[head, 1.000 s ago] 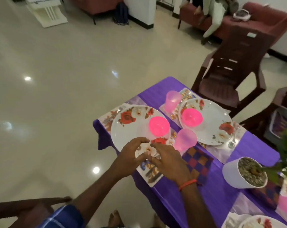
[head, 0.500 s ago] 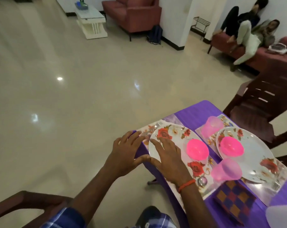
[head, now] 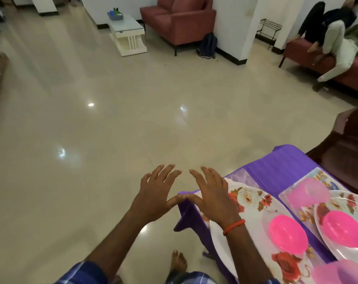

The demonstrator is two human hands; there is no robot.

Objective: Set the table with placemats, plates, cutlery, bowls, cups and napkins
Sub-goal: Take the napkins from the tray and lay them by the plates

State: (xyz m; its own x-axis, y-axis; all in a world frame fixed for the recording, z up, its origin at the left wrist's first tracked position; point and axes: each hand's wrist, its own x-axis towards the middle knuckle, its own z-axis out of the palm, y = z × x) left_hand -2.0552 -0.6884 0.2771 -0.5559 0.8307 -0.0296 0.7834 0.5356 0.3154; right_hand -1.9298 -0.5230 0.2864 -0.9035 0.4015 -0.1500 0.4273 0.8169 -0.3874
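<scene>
My left hand (head: 156,194) and my right hand (head: 213,194) hover with fingers spread at the near left corner of the purple-clothed table (head: 276,169), thumbs touching at the tips. Neither hand holds anything. The left hand is over the floor; the right hand is over the edge of a white floral plate (head: 254,203). That plate carries a pink bowl (head: 287,236). A second floral plate (head: 338,206) at the right holds another pink bowl (head: 343,228). One pink cup (head: 307,192) stands on a floral placemat (head: 317,177); another pink cup (head: 342,272) sits at the bottom right.
A dark wooden chair (head: 350,140) stands at the table's far side. Glossy tiled floor spreads to the left and ahead. A red sofa (head: 180,21), a white low table (head: 126,35) and a person on a red bench (head: 336,39) are far off.
Both hands lifted off the near plate and slid left past the table corner, fingers now spread. The view swung left and up, so much of the table dropped out of frame.
</scene>
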